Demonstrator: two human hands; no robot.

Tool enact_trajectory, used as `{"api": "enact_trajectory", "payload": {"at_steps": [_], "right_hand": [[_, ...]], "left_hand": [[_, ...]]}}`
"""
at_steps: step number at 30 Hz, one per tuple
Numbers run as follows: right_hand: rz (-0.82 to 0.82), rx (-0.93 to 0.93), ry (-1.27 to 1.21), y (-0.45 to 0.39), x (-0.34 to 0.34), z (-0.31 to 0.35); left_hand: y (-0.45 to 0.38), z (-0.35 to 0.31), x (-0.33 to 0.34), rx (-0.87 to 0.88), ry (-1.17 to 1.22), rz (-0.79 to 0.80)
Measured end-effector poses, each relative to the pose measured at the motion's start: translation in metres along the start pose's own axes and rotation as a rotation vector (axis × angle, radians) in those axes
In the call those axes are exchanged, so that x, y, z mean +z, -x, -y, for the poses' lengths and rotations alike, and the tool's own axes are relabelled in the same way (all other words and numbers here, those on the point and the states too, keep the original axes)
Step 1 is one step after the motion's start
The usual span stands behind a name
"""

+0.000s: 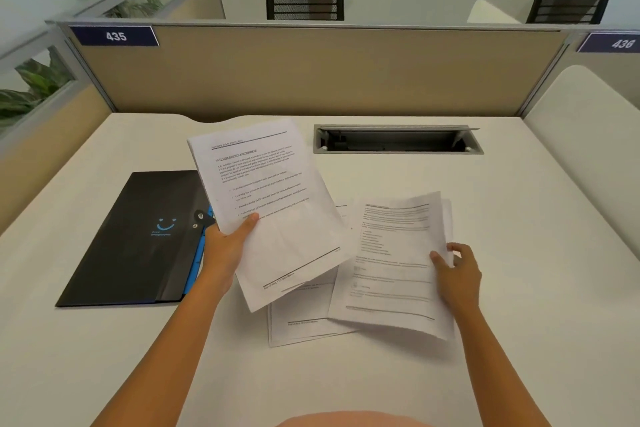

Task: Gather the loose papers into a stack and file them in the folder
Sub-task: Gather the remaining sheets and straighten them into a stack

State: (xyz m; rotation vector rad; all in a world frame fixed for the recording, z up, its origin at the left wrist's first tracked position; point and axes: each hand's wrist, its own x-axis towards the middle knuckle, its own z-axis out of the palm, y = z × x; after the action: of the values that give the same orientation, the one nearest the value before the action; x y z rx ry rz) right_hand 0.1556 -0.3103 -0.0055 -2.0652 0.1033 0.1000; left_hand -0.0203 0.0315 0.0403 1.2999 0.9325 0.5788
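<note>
My left hand (227, 246) grips a printed sheet (266, 198) by its left edge and holds it tilted above the desk. My right hand (457, 270) pinches the right edge of a second bundle of printed papers (391, 270), lifted at that side. More loose sheets (304, 322) lie flat on the desk beneath both. A black folder (138, 239) with a blue smiley print and a blue edge lies shut on the desk at the left, partly behind the raised sheet.
The white desk (519, 218) has a grey cable tray slot (398, 139) at the back. A beige partition (311, 73) with number plates 435 and 436 walls the far side. Potted plants and black chairs stand beyond it.
</note>
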Motion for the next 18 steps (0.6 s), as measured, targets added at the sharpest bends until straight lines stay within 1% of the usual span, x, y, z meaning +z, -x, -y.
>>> {"api": "enact_trajectory", "payload": {"at_steps": [3,11,15,18], "right_hand": [[0.000,0.019,-0.119,-0.008,-0.010,-0.001],[0.012,0.046,-0.279,-0.019,-0.021,0.004],[0.041,0.043,-0.351,-0.019,-0.018,0.003],[0.039,0.050,-0.388,-0.018,-0.013,0.004]], "left_hand": [[-0.003,0.007,-0.006,-0.025,-0.028,0.008],[-0.006,0.023,-0.014,-0.050,-0.053,0.056],[-0.005,0.028,-0.016,-0.090,-0.078,0.116],[0.000,0.027,-0.013,-0.105,-0.114,0.191]]}}
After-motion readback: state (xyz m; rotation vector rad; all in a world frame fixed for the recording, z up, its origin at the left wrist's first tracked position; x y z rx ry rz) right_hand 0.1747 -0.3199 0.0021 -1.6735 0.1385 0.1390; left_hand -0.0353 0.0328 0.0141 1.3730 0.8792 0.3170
